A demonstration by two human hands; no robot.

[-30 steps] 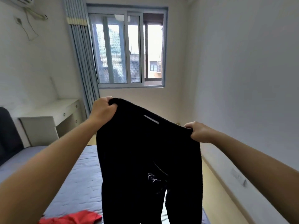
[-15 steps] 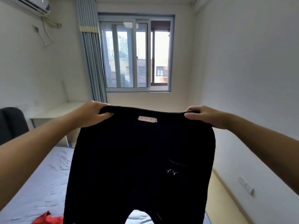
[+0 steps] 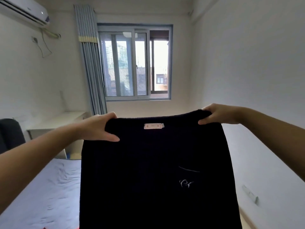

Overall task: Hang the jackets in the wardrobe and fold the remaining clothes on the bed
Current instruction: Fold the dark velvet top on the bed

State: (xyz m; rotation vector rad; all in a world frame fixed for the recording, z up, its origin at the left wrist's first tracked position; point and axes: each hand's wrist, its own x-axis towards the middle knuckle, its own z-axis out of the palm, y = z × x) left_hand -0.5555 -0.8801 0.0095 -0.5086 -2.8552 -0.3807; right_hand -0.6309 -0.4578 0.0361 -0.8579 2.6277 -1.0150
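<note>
Black cloth of the garment hangs flat in the air, with the bed at 8 o'clock. The left hand clamps its top edge at 10 o'clock, and the right hand clamps it at 2 o'clock. A pink label sits between them.

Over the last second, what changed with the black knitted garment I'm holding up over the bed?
The left hand and right hand moved apart and levelled out, stretching the bunched top edge of the black knitted garment flat, so its pink label faces you. Both hands kept their grip; the garment still hangs above the grey-blue bed.
</note>
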